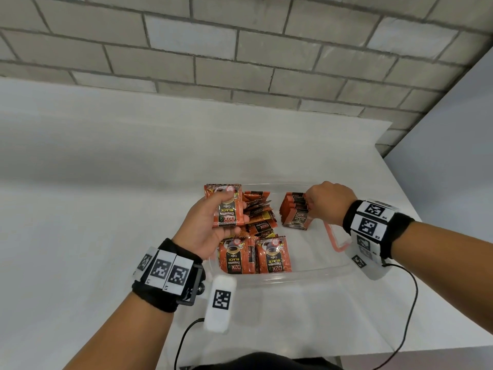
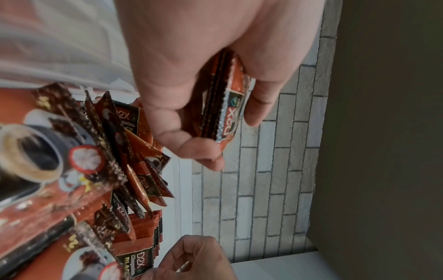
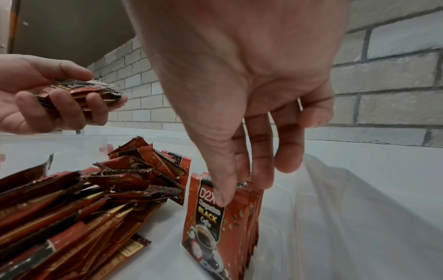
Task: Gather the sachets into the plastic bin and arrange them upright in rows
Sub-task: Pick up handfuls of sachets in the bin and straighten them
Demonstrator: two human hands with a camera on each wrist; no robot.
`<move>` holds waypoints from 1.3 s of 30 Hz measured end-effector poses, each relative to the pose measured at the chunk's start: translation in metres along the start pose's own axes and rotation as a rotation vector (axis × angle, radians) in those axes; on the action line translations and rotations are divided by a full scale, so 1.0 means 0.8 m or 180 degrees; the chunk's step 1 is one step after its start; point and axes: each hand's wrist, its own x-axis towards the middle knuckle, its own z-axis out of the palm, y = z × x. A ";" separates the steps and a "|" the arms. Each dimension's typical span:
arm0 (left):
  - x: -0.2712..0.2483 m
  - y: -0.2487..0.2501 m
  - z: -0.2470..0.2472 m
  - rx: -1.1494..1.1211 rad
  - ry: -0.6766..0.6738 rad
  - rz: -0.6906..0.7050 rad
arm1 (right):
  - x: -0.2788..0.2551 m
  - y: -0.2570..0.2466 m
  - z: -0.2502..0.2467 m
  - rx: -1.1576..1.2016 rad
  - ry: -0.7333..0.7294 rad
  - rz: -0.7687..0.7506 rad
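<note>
Left hand (image 1: 210, 222) fingers (image 3: 95, 106) pinch stacked sachets (image 1: 226, 206); right hand (image 1: 328, 204) pinches upright row (image 1: 296, 212) tops. Probably light, slick, floppy: grip edges.

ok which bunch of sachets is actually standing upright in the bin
The row under the right hand, on the bin's right side; the middle pile lies jumbled.
</note>
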 end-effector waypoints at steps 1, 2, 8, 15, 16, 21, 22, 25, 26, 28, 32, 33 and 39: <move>0.000 0.000 0.000 -0.0027 -0.0017 -0.0010 | -0.001 0.000 0.000 0.0019 0.0008 -0.0001; 0.000 0.000 0.000 -0.0066 -0.0025 -0.0028 | -0.002 0.000 -0.001 0.0039 0.0014 -0.0006; 0.000 0.000 0.003 0.0035 -0.0174 -0.0008 | -0.018 -0.002 -0.011 0.1088 0.0164 -0.0025; -0.001 -0.001 0.030 0.0373 -0.0459 0.0187 | -0.074 -0.055 -0.037 0.3916 -0.0121 -0.0381; -0.001 -0.002 0.034 0.0418 -0.0494 0.0223 | -0.078 -0.060 -0.037 0.3998 -0.0192 -0.0404; -0.001 -0.006 0.046 0.0551 -0.0516 0.0228 | -0.085 -0.062 -0.036 0.4641 0.0041 -0.0349; -0.002 -0.005 0.047 0.0559 -0.0529 0.0185 | -0.086 -0.061 -0.039 0.4734 0.0127 -0.0294; -0.001 -0.005 0.046 0.0660 -0.0600 0.0103 | -0.089 -0.058 -0.048 0.4753 0.0282 -0.0211; 0.000 -0.006 0.046 0.0690 -0.0601 0.0115 | -0.090 -0.058 -0.051 0.4739 0.0286 -0.0227; 0.000 -0.010 0.046 0.0696 -0.0582 0.0164 | -0.090 -0.058 -0.053 0.4853 0.0317 -0.0222; 0.000 -0.012 0.047 0.0525 -0.0530 0.0296 | -0.087 -0.050 -0.043 0.5234 0.0179 0.0046; -0.001 -0.012 0.048 0.0499 -0.0520 0.0310 | -0.087 -0.048 -0.041 0.5173 0.0131 0.0031; 0.001 -0.005 0.031 0.0232 -0.0273 0.0315 | -0.081 -0.018 -0.049 0.4681 0.0490 -0.0160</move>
